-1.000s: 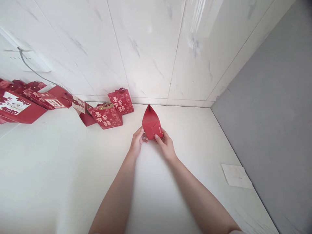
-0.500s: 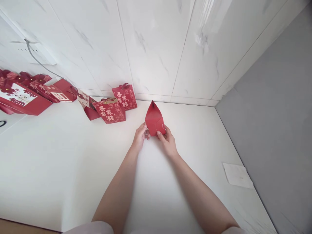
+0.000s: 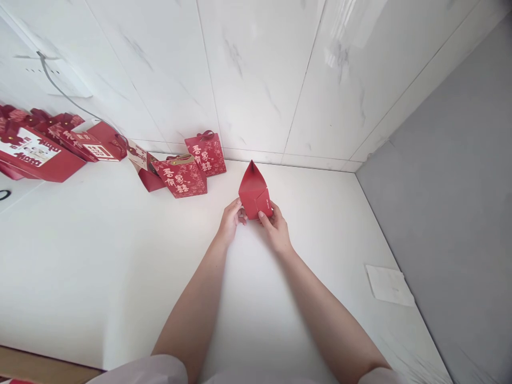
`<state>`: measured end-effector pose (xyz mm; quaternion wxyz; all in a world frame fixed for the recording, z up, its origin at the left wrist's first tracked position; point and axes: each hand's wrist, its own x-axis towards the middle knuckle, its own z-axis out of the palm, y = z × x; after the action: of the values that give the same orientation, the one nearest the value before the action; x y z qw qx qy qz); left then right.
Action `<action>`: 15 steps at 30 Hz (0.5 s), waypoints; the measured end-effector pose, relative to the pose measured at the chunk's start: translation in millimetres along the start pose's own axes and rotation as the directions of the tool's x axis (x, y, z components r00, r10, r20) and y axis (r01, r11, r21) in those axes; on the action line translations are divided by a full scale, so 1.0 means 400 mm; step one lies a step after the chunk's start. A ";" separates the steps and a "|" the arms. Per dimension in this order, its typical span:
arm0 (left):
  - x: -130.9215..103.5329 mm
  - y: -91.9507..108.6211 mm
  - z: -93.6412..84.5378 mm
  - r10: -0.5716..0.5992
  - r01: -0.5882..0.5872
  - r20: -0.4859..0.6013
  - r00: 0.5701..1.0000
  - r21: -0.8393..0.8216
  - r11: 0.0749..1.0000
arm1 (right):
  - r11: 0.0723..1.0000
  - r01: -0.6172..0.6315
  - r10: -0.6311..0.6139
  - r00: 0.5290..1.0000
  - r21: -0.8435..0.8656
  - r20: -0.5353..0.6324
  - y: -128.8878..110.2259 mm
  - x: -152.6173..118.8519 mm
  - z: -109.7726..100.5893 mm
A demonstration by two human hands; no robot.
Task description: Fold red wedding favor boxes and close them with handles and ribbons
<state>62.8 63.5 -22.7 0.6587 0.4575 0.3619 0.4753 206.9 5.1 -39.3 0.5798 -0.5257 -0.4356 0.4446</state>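
A small red folded paper gift box (image 3: 255, 201) stands between my two hands, its bottom toward me and its pointed far end open. My left hand (image 3: 231, 220) is closed at the box's left side, with thumb and fingertips at its edge. With the thumb pressed on the near panel and the fingers behind the right side, my right hand (image 3: 276, 228) grips the box. Some fingers of both hands are hidden by the box.
Red printed gift boxes (image 3: 182, 178) stand by the tiled wall (image 3: 256, 74), one with a ribbon loop (image 3: 206, 135). More red boxes (image 3: 60, 169) cluster at the far left under a grey cable (image 3: 76, 104). A white packet (image 3: 390, 285) lies at the right edge of the white tabletop (image 3: 132, 256).
The view has shifted slightly, so things sit a little higher in the picture. Both hands keep their places on the red box, which looks the same.
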 end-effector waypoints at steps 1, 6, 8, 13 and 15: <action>0.000 0.000 0.000 0.002 -0.002 -0.002 1.000 -0.004 1.000 | 1.000 0.000 0.000 1.000 0.002 0.002 0.000 0.001 0.000; 0.001 -0.001 -0.002 0.013 -0.013 0.009 1.000 -0.001 1.000 | 1.000 -0.027 0.027 1.000 0.006 0.008 0.001 0.000 0.002; 0.000 -0.007 -0.006 0.054 -0.054 0.033 0.998 0.011 0.998 | 0.999 -0.003 0.003 1.000 0.036 0.022 -0.007 -0.003 0.001; 0.005 -0.037 -0.015 0.144 -0.139 -0.025 0.989 0.138 0.981 | 0.978 0.184 -0.184 0.983 0.095 -0.013 -0.034 -0.012 -0.005; 0.008 -0.040 -0.012 0.106 -0.098 -0.052 0.993 0.132 0.986 | 0.976 0.198 -0.194 0.979 0.086 -0.061 -0.036 -0.016 -0.005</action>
<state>64.0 65.8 -39.5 0.5915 0.5030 0.3870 0.4973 208.2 -2.4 -25.1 0.6555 -0.4643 -0.4492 0.3911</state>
